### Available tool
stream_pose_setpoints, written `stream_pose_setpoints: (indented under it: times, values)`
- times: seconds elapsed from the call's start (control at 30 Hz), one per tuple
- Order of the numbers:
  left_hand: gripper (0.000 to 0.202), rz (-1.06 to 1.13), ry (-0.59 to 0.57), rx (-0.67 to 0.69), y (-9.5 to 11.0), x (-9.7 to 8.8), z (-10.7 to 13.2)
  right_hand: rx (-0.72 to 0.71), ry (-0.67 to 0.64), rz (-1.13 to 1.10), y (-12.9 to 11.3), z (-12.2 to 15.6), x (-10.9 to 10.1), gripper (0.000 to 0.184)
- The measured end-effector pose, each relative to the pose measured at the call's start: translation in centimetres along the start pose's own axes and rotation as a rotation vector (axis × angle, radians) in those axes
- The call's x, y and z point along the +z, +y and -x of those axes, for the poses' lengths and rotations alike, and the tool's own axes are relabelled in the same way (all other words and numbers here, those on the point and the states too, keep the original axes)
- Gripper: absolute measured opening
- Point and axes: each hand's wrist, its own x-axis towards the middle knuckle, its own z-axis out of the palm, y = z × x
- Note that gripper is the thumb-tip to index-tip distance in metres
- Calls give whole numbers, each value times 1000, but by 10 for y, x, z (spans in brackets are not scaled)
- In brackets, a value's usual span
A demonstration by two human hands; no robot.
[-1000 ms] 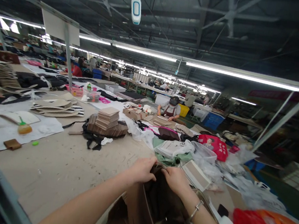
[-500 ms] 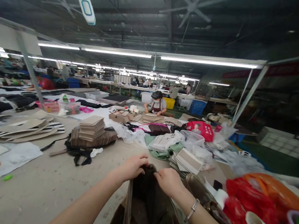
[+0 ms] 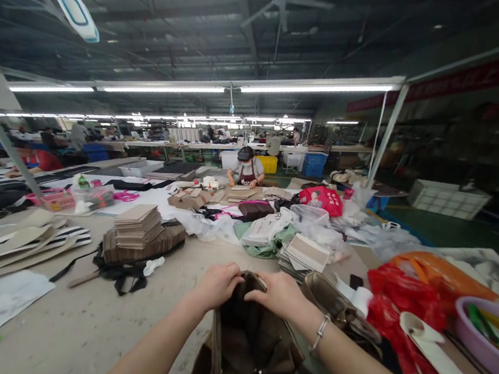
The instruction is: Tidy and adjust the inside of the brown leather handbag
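A dark brown bag [image 3: 256, 352] stands in front of me with its mouth gaping upward, so I look down into its lining. My left hand [image 3: 219, 286] pinches the far left part of the rim, thumb and fingers closed over the edge. At the far right of the same rim, my right hand [image 3: 279, 297] grips the edge between thumb and fingers. A bracelet circles my right wrist. Just right of that hand lies another brown bag [image 3: 324, 296], partly hidden by my forearm.
On the table [image 3: 123, 323], a stack of brown panels [image 3: 138, 228] stands left of my hands. Pale boards [image 3: 305, 254] lie beyond the bag. At right are a red plastic bag [image 3: 403, 303] and a purple basin [image 3: 486, 337]. A co-worker [image 3: 247, 168] sits across.
My view has turned to the right and tilted. Both hands keep hold of the bag's rim; the right hand's fingers have shifted slightly along it.
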Motion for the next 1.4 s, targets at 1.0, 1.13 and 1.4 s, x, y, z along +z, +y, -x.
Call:
stream_pose_setpoints:
  times: [1.0, 1.13, 1.4]
  values:
    - [31, 218, 40, -97, 2, 2, 5, 28, 39, 139, -7, -23, 2, 29]
    - [46, 264, -11, -128, -4, -2, 11, 26, 41, 116, -7, -23, 4, 30]
    - [27, 134, -64, -138, -9, -3, 10, 40, 49, 85, -10, -23, 8, 33]
